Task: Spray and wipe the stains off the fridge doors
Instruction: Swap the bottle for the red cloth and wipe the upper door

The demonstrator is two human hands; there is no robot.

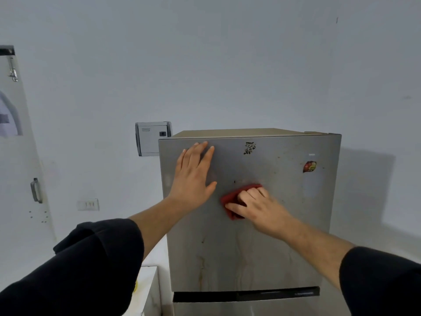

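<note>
The grey upper fridge door (284, 224) fills the middle of the view, marked with brown drip streaks (201, 267) low on the left and small specks higher up. A red cloth (232, 199) is pressed flat against the door under my right hand (257, 207), whose fingers curl over it. My left hand (193, 173) lies flat on the door's upper left, fingers spread, holding nothing. A torn black sticker remnant (249, 148) sits near the top edge and a red sticker (309, 166) at the upper right. No spray bottle is in view.
A grey electrical box (151, 139) hangs on the white wall just left of the fridge. A white door with a metal handle (36, 190) stands at the far left, a light switch (88, 204) beside it. A white counter edge (148, 277) abuts the fridge's lower left.
</note>
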